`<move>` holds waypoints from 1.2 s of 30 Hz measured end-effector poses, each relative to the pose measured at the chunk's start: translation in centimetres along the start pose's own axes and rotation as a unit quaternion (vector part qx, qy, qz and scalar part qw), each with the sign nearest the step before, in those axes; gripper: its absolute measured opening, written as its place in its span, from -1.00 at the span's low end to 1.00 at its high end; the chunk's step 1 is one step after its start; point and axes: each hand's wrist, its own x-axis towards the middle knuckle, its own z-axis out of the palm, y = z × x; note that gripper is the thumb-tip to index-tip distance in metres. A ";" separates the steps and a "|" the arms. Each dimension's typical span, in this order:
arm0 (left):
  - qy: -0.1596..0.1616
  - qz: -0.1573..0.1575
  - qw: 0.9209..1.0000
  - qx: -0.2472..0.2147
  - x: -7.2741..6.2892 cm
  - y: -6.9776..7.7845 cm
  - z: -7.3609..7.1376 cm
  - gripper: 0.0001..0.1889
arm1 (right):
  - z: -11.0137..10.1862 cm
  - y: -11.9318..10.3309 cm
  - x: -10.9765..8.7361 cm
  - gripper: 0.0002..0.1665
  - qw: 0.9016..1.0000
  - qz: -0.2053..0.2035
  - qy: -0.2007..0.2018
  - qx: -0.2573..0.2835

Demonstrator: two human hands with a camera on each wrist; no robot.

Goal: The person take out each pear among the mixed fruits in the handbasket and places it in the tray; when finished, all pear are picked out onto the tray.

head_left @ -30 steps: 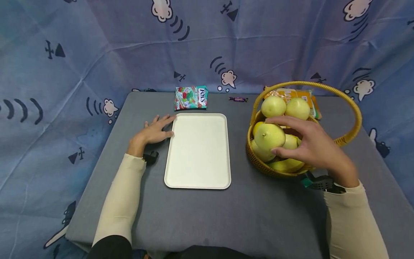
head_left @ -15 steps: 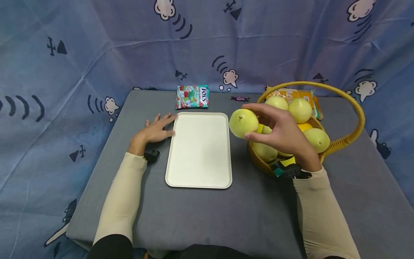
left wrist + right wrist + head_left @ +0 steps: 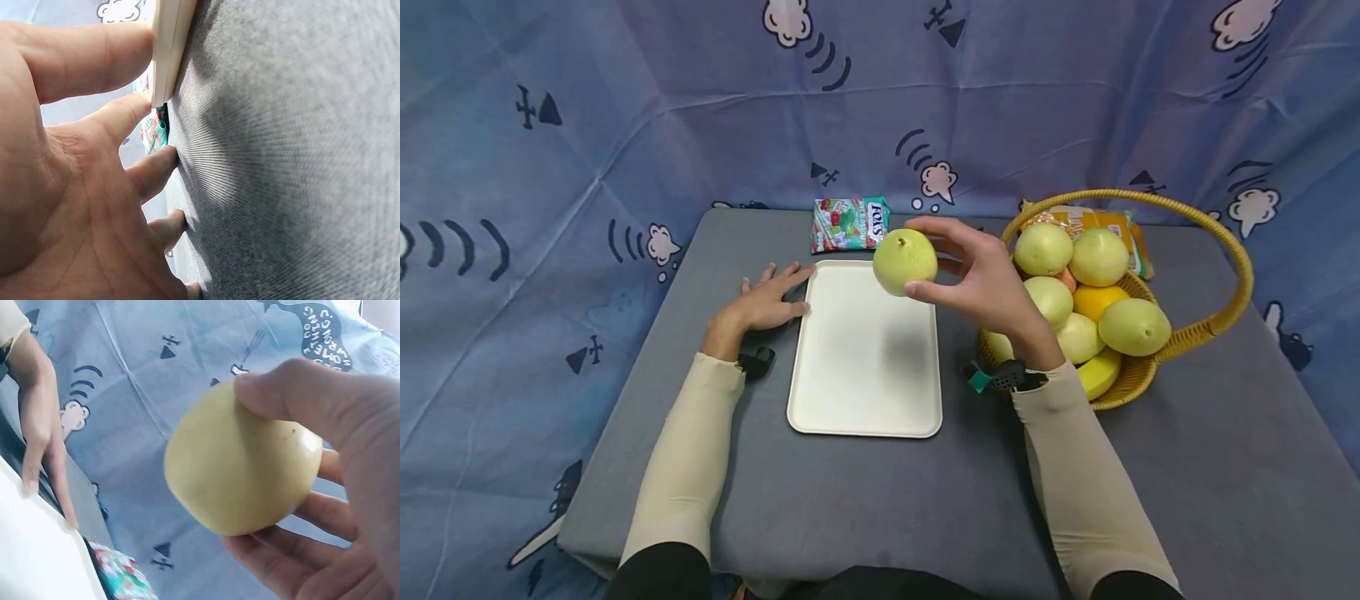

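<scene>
A round yellow-green pear point(image 3: 904, 262) hangs above the upper right part of the white tray point(image 3: 865, 367), gripped between the thumb and fingers of my right hand point(image 3: 973, 271). The right wrist view shows the same pear point(image 3: 240, 462) close up, thumb on one side and fingers on the other. My left hand point(image 3: 763, 302) lies spread at the tray's left edge. In the left wrist view its thumb and forefinger touch the tray's rim point(image 3: 167, 56), while other fingertips rest on the grey cloth.
At the right stands a yellow wicker basket point(image 3: 1198, 327) with a tall handle, holding several pears point(image 3: 1135, 327), an orange fruit point(image 3: 1097, 300) and a banana point(image 3: 1100, 373). A candy bag point(image 3: 848, 225) lies behind the tray, an orange packet point(image 3: 1138, 242) behind the basket.
My right hand has lifted the pear out of the basket and carried it left, over the tray. The left hand has stayed at the tray's edge.
</scene>
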 end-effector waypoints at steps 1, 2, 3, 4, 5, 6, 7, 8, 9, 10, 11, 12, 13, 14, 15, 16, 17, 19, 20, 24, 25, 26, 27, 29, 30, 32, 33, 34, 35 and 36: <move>0.001 -0.001 1.000 -0.001 0.0 0.0 0.0 -0.19 | 0.5 0.1 0.4 -0.16 1.000 -0.004 0.001 0.008; 0.001 -0.003 1.000 -0.002 0.1 0.0 0.0 -0.19 | 1.0 0.2 0.8 -0.16 1.000 -0.008 0.002 0.017; 0.002 -0.004 1.000 -0.003 0.1 0.0 0.0 -0.19 | 1.5 0.4 1.2 -0.16 1.000 -0.012 0.004 0.027; 0.003 -0.006 1.000 -0.004 0.2 0.0 -0.1 -0.18 | 1.9 0.7 1.7 -0.16 0.999 -0.015 0.006 0.034; 0.003 -0.007 1.000 -0.004 0.2 0.0 -0.1 -0.18 | 2.4 0.9 2.1 -0.16 0.999 -0.018 0.008 0.040; 0.005 -0.007 1.000 -0.005 0.3 0.0 -0.1 -0.18 | 2.9 1.1 2.4 -0.16 0.999 -0.020 0.009 0.046; 0.006 -0.008 1.000 -0.005 0.3 0.0 0.0 -0.18 | 3.4 1.4 2.8 -0.16 0.999 -0.018 0.011 0.045; 0.007 -0.008 1.000 -0.006 0.4 0.0 0.0 -0.18 | 3.8 1.7 3.1 -0.16 0.999 -0.016 0.012 0.044; 0.008 -0.007 1.000 -0.004 0.4 0.0 0.0 -0.18 | 4.3 2.0 3.5 -0.15 0.999 -0.014 0.012 0.041; 0.009 -0.006 1.000 -0.003 0.4 0.0 0.0 -0.18 | 4.7 2.3 3.8 -0.15 0.999 -0.011 0.010 0.038; 0.010 -0.005 1.000 -0.002 0.5 0.0 0.1 -0.17 | 5.1 2.6 4.2 -0.14 0.999 -0.007 0.009 0.037; 0.011 -0.004 1.000 -0.002 0.5 0.0 0.1 -0.18 | 5.5 2.9 4.5 -0.14 0.999 -0.003 0.009 0.036; 0.011 -0.003 1.000 -0.003 0.5 0.0 0.1 -0.18 | 5.8 3.2 4.8 -0.14 0.999 0.004 0.008 0.037; 0.011 -0.001 1.000 -0.004 0.5 0.0 0.1 -0.18 | 6.1 3.5 5.0 -0.15 0.999 0.008 0.008 0.039; 0.011 0.001 1.000 -0.004 0.5 0.0 0.1 -0.18 | 6.5 3.8 5.3 -0.15 0.999 0.015 0.008 0.042; 0.010 0.002 1.000 -0.007 0.5 0.0 0.1 -0.18 | 6.8 4.2 5.5 -0.15 0.999 0.021 0.008 0.044; 0.010 0.003 1.000 -0.008 0.4 0.1 0.1 -0.18 | 7.1 4.6 5.7 -0.15 0.999 0.028 0.009 0.045; 0.011 0.004 1.000 -0.008 0.4 0.2 0.1 -0.18 | 7.6 5.5 6.0 -0.16 0.998 0.042 0.012 0.043; 0.011 0.003 1.000 -0.008 0.4 0.2 0.1 -0.18 | 7.9 6.0 6.2 -0.16 0.998 0.049 0.013 0.042; 0.012 -0.002 1.000 -0.009 0.3 0.3 0.1 -0.19 | 8.9 7.7 6.8 -0.17 0.996 0.069 0.013 0.046; 0.013 -0.003 1.000 -0.010 0.3 0.3 0.1 -0.19 | 9.2 8.1 6.9 -0.17 0.996 0.076 0.012 0.046; 0.013 -0.004 1.000 -0.010 0.3 0.3 0.0 -0.19 | 9.4 8.5 7.1 -0.17 0.995 0.083 0.009 0.046; 0.014 -0.005 1.000 -0.010 0.3 0.3 0.0 -0.20 | 9.6 8.9 7.2 -0.16 0.995 0.089 0.006 0.045; 0.014 -0.006 1.000 -0.009 0.2 0.2 0.0 -0.20 | 10.1 9.8 7.4 -0.15 0.994 0.105 0.001 0.039; 0.015 -0.007 1.000 -0.008 0.2 0.2 0.0 -0.20 | 10.3 10.1 7.5 -0.15 0.993 0.111 -0.002 0.035; 0.014 -0.009 1.000 -0.008 0.2 0.0 0.0 -0.20 | 10.8 10.7 7.6 -0.16 0.992 0.120 -0.006 0.028; 0.014 -0.009 1.000 -0.008 0.2 0.0 0.0 -0.20 | 11.0 11.0 7.6 -0.16 0.992 0.123 -0.009 0.025; 0.013 -0.010 1.000 -0.008 0.3 -0.1 0.0 -0.20 | 11.1 11.2 7.6 -0.17 0.992 0.127 -0.010 0.022; 0.014 -0.010 1.000 -0.010 0.3 -0.1 0.0 -0.20 | 11.3 11.4 7.6 -0.18 0.991 0.129 -0.012 0.019; 0.014 -0.010 1.000 -0.011 0.4 -0.1 0.0 -0.20 | 11.4 11.5 7.5 -0.19 0.991 0.130 -0.014 0.016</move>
